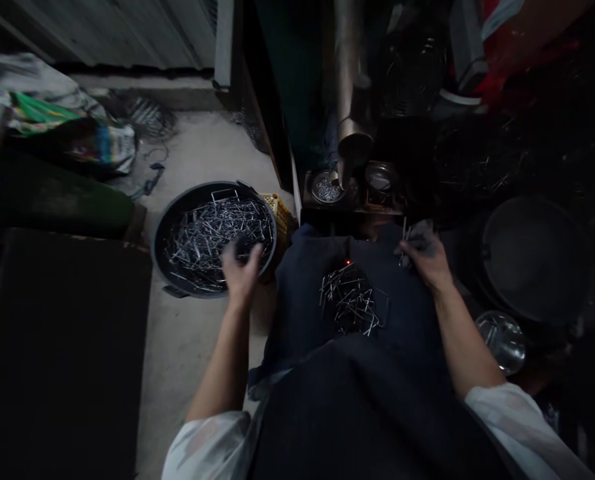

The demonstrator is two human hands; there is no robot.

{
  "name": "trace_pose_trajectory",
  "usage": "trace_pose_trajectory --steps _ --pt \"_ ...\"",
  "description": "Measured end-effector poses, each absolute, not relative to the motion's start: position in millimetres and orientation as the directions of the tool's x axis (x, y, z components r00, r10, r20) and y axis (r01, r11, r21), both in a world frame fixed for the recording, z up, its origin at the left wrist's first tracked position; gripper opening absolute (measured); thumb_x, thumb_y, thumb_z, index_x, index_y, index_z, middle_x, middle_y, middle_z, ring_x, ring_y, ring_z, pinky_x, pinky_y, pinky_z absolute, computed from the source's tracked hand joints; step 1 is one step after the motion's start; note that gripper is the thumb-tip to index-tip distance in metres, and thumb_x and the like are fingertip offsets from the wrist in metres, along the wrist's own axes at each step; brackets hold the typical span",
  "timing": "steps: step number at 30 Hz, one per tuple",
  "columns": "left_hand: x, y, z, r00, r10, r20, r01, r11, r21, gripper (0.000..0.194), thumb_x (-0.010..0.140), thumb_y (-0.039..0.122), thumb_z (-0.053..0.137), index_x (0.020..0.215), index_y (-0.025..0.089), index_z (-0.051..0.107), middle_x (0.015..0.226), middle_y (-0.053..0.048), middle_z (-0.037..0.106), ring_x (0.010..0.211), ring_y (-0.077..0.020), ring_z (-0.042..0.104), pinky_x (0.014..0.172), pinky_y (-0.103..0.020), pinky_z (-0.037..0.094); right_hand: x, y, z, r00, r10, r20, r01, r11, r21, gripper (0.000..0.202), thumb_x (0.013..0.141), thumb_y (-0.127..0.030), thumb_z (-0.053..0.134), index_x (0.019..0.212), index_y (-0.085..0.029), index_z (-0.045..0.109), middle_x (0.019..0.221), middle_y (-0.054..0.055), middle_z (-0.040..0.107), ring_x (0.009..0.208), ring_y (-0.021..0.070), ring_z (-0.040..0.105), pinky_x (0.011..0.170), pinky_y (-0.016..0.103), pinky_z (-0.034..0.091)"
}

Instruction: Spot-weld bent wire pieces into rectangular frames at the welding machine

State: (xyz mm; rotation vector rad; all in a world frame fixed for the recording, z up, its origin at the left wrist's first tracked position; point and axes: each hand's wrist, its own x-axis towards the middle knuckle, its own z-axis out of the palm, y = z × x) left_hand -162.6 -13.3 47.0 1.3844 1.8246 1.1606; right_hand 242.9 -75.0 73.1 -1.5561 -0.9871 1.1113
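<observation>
Metal pieces [348,293] lie between left hand [242,268] (spread above the tub [158,257]) and right hand [428,257], pinching thin metal [405,230].

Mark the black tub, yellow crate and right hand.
Black tub [183,203]: head view, inner wall, far side.
Yellow crate [280,212]: head view, visible part beside the tub.
Right hand [430,259]: head view, middle of the hand.

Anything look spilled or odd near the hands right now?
Two things. A heap of metal pieces lies loose on the dark cloth over the lap, not in the black basin by the left hand, though perhaps deliberately. A tiny red glowing spot shows at the heap's far edge; its source is unclear.
</observation>
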Motion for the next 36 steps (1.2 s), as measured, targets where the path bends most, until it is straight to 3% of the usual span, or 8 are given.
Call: trace_pose_trajectory --steps 3,5,8,11,19,24,30,36 --pt "-95 -40 70 0.313 0.950 0.018 0.726 -0.251 0.640 0.024 0.090 0.043 0.062 0.092 0.020 0.068 0.095 -0.010 0.068 0.099 -0.0269 0.061 0.089 -0.039 0.046 234 -69 77 0.241 0.950 -0.199 0.118 -0.232 -0.966 0.045 0.074 -0.050 0.082 0.090 -0.022 0.051 0.067 0.000 0.071 0.039 0.0096 0.053 0.037 0.018 0.040" --pt "-56 -54 82 0.525 0.838 -0.150 0.796 -0.421 0.434 0.018 0.089 0.036 0.064 0.087 0.018 0.068 0.089 -0.012 0.068 0.093 -0.0285 0.061 0.083 -0.039 0.044 230 -68 78 0.233 0.953 -0.192 0.129 -0.226 -0.966 0.046 0.074 -0.052 0.082 0.089 -0.022 0.050 0.065 -0.001 0.070 0.038 0.0098 0.052 0.036 0.018 0.038" --pt "-29 -71 88 0.575 0.767 -0.284 0.817 -0.518 0.253 0.013 0.091 0.015 0.053 0.091 0.014 0.066 0.084 -0.015 0.066 0.086 -0.0286 0.061 0.078 -0.039 0.042 228 -70 76 0.225 0.961 -0.159 0.152 -0.195 -0.969 0.045 0.075 -0.053 0.080 0.088 -0.022 0.050 0.064 -0.002 0.069 0.039 0.0097 0.052 0.038 0.018 0.038" --pt "-35 -84 89 0.579 0.764 -0.286 0.816 -0.538 0.212 0.024 0.091 0.005 0.042 0.094 0.013 0.065 0.087 -0.017 0.065 0.089 -0.0297 0.061 0.071 -0.037 0.041 229 -73 73 0.223 0.967 -0.120 0.182 -0.162 -0.970 0.041 0.078 -0.051 0.078 0.088 -0.022 0.051 0.065 -0.001 0.068 0.041 0.0098 0.053 0.040 0.019 0.039" --pt "-61 -89 104 0.409 0.843 -0.349 0.912 -0.388 0.130 0.015 0.094 0.017 0.044 0.099 0.015 0.058 0.087 -0.015 0.067 0.082 -0.0285 0.065 0.063 -0.032 0.041 225 -80 77 0.226 0.972 -0.059 0.241 -0.114 -0.964 0.026 0.085 -0.041 0.072 0.088 -0.021 0.056 0.066 -0.002 0.064 0.042 0.0100 0.053 0.041 0.021 0.041" --pt "-71 -64 92 0.352 0.905 -0.237 0.923 -0.295 0.246 0.022 0.088 0.028 0.051 0.106 0.017 0.054 0.085 -0.012 0.069 0.075 -0.0262 0.066 0.061 -0.031 0.041 222 -85 75 0.202 0.979 0.007 0.327 -0.061 -0.943 0.019 0.089 -0.038 0.070 0.091 -0.020 0.063 0.068 -0.001 0.066 0.050 0.0122 0.059 0.050 0.023 0.045" --pt "-83 -38 81 0.242 0.959 0.150 0.755 -0.283 0.592 0.007 0.082 0.025 0.045 0.076 0.022 0.046 0.066 -0.002 0.055 0.060 -0.0177 0.052 0.061 -0.028 0.037 220 -84 71 0.150 0.988 0.030 0.362 -0.026 -0.932 0.018 0.091 -0.037 0.067 0.094 -0.019 0.066 0.072 0.000 0.068 0.054 0.0131 0.063 0.055 0.024 0.048" --pt "-81 -21 77 0.079 0.992 0.099 0.629 -0.127 0.767 0.011 0.084 0.027 0.048 0.089 0.021 0.056 0.064 0.003 0.052 0.056 -0.0149 0.048 0.060 -0.026 0.035 216 -85 76 0.154 0.986 0.059 0.334 0.004 -0.943 0.017 0.092 -0.036 0.068 0.096 -0.019 0.068 0.072 0.000 0.068 0.055 0.0124 0.063 0.058 0.023 0.050"
